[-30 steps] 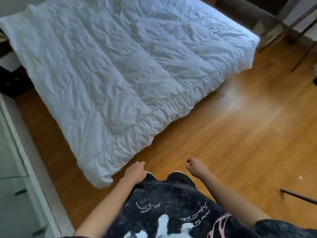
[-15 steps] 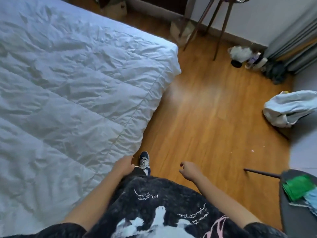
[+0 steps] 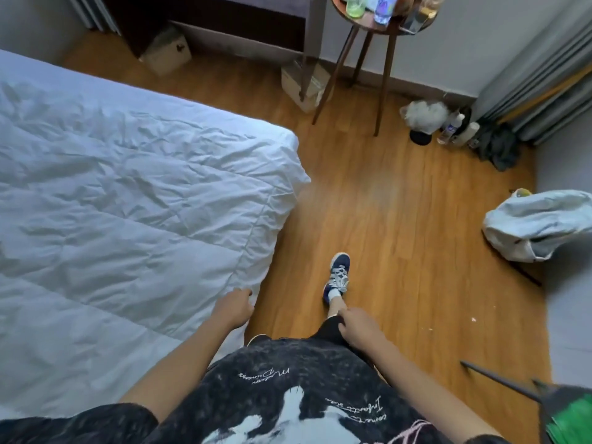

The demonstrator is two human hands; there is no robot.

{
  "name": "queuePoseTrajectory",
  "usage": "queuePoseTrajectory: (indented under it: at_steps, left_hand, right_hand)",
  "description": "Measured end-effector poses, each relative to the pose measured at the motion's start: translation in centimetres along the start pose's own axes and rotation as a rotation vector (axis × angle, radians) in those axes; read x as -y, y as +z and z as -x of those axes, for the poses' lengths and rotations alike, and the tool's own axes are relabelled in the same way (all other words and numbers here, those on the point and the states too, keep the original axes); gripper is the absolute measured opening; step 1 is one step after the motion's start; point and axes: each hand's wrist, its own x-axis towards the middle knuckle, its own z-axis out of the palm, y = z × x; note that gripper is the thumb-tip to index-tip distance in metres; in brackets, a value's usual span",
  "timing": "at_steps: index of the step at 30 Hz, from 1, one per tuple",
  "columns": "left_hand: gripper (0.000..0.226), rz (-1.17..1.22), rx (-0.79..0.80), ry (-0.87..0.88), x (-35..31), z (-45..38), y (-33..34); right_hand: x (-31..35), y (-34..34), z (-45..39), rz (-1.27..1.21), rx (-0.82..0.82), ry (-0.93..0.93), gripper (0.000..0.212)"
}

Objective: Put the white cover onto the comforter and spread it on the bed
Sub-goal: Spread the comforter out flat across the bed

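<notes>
The comforter (image 3: 128,219) lies spread on the bed at the left, the crumpled white cover (image 3: 538,225) far right, and the left hand (image 3: 235,307) and right hand (image 3: 358,325) hang loosely curled, holding nothing.

Warm wooden floor (image 3: 400,203), softly lit. Against the pale grey wall (image 3: 480,36), a round three-legged side table (image 3: 378,25) crowded with bottles. Grey curtains (image 3: 544,84) bunched in the right corner. Dark cabinet (image 3: 224,17) at the far wall.
</notes>
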Motion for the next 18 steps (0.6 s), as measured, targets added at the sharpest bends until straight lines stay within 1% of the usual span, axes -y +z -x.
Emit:
queuePoseTrajectory:
  at_steps: [4, 7, 9, 12, 15, 18]
  left_hand:
    - [0.045, 0.06, 0.003, -0.102, -4.4, -6.8, -5.1]
    - [0.044, 0.119, 0.007, -0.169, -8.5, -10.8, -9.2]
    - [0.041, 0.194, -0.012, -0.194, -11.4, -13.4, -11.8]
    - [0.034, 0.376, -0.072, -0.211, -14.9, -17.0, -15.5]
    - [0.042, 0.476, -0.081, -0.269, -16.0, -21.3, -18.6]
    - [0.043, 0.485, -0.076, -0.336, -15.3, -25.8, -21.1]
  right_hand:
    - [-3.4, -9.2, -9.9, 0.062, 0.011, -0.073, 0.024]
    - [-5.3, -17.3, -15.3, 0.066, -0.002, -0.099, 0.03]
    - [-6.6, -22.1, -18.5, 0.103, 0.014, -0.123, 0.033]
    - [-7.9, -28.1, -23.1, 0.181, 0.057, -0.169, 0.037]
    - [-8.1, -32.9, -28.5, 0.256, 0.086, -0.205, 0.037]
    - [-6.6, -37.7, -34.2, 0.363, 0.12, -0.271, 0.036]
